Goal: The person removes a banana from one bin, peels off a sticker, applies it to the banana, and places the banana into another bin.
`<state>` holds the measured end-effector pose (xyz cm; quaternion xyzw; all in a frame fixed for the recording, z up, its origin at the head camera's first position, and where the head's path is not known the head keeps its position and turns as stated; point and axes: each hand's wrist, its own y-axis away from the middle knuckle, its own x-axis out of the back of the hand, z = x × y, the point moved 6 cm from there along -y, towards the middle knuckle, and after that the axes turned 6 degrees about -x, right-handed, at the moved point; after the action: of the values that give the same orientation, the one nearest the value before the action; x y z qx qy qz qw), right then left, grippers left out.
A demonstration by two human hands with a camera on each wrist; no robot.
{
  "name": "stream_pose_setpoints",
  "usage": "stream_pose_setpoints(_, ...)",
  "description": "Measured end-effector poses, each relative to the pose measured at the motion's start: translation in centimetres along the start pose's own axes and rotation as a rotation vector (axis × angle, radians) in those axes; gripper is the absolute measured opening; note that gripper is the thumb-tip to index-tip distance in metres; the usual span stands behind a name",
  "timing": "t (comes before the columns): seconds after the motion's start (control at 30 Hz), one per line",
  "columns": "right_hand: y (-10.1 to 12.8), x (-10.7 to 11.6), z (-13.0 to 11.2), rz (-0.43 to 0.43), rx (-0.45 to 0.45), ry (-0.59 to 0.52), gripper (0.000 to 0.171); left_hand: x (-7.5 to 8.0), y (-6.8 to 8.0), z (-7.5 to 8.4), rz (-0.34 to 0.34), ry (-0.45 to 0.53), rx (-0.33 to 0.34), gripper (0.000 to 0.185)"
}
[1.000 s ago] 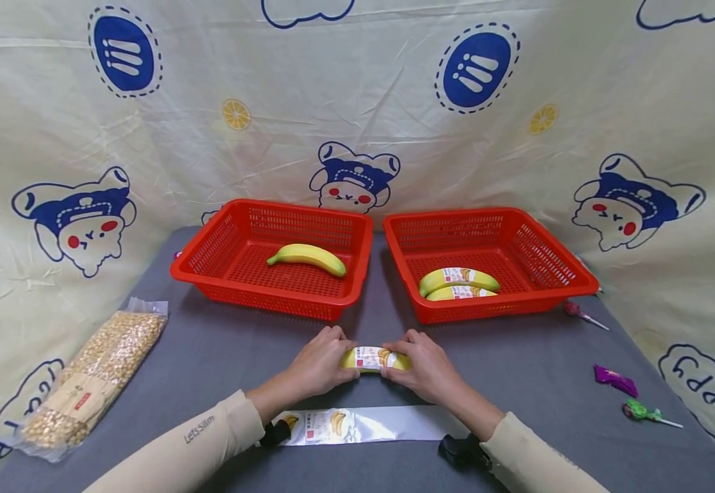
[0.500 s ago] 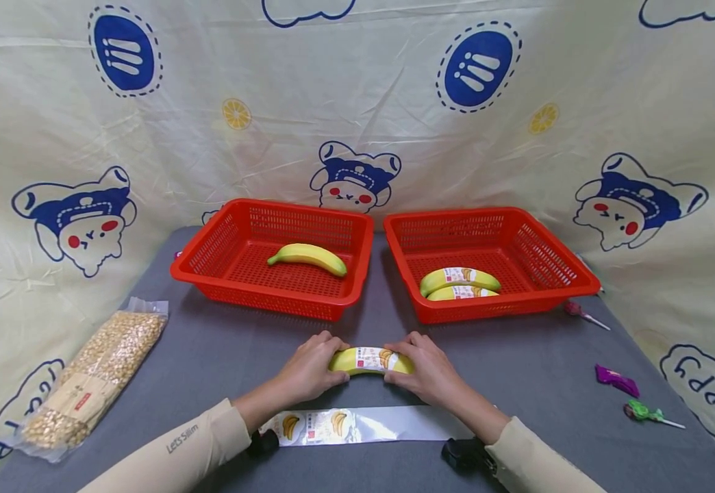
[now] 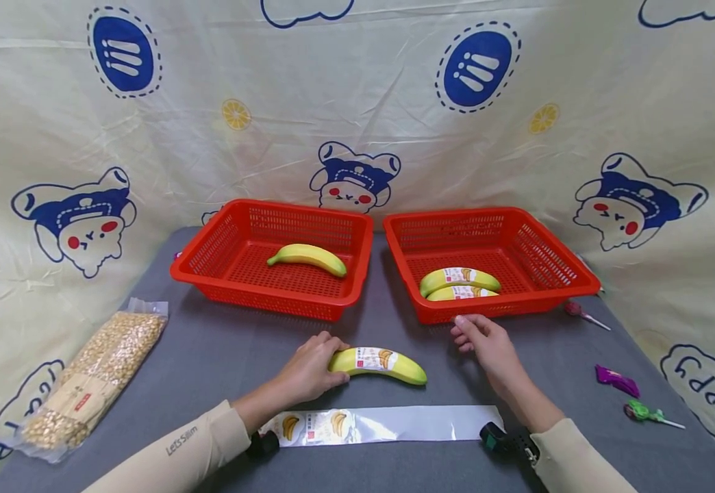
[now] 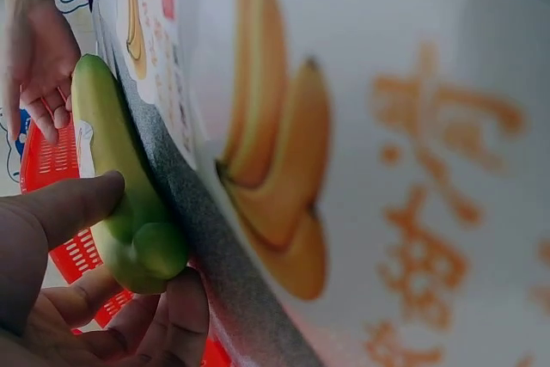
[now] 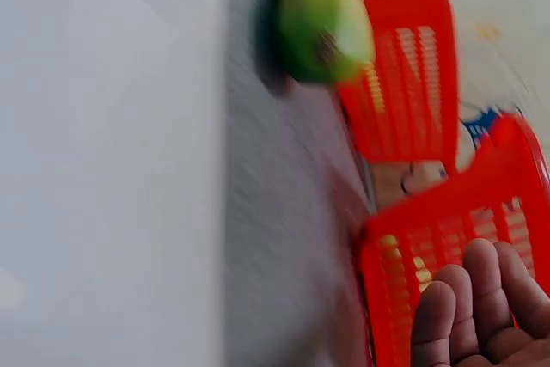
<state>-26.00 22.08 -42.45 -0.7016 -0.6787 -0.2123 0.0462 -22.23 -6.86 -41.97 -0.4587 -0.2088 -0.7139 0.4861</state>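
Fingers of left hand [image 3: 308, 366] hide labelled banana's [image 3: 377, 363] stem end.

Cream long sleeves [image 3: 172, 448], grey "Let's Slim" lettering on left one, black wrist-mounted cameras [image 3: 505, 441]

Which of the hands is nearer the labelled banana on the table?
Left. The left hand grips the stem end of the banana. The right hand is off it, apart to its right, near the front rim of the right basket, holding nothing.
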Motion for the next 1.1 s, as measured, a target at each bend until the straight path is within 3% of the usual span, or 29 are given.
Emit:
stream_pose_setpoints(0.2,-0.9,2.7,0.3,0.050,-0.044,-0.334,0.042,-0.2,0.0,0.0,-0.011,-0.005,0.009,0.044)
stream_pose_setpoints(0.4,-1.6,4.0,0.4,0.102,-0.052,-0.506,0.030,-0.2,0.0,0.1,-0.011,-0.003,0.008,0.045)
stream_pose_setpoints(0.63,-1.9,4.4,0.4,0.107,-0.031,-0.565,0.025,0.1,0.0,0.3,-0.018,0.002,-0.002,0.043)
stream_pose_setpoints(0.8,-2.1,4.2,0.2,0.100,-0.017,-0.567,0.020,2.3,-0.7,1.9,0.003,0.061,-0.033,0.043)
stream_pose_setpoints(0.97,-2.2,4.1,0.3,0.100,-0.011,-0.559,0.022,5.1,-3.1,4.7,0.038,0.156,-0.038,0.046)
stream_pose_setpoints(1.1,-2.2,4.0,0.3,0.083,-0.010,-0.567,0.022,6.1,-6.0,6.8,0.032,0.173,-0.028,0.052)
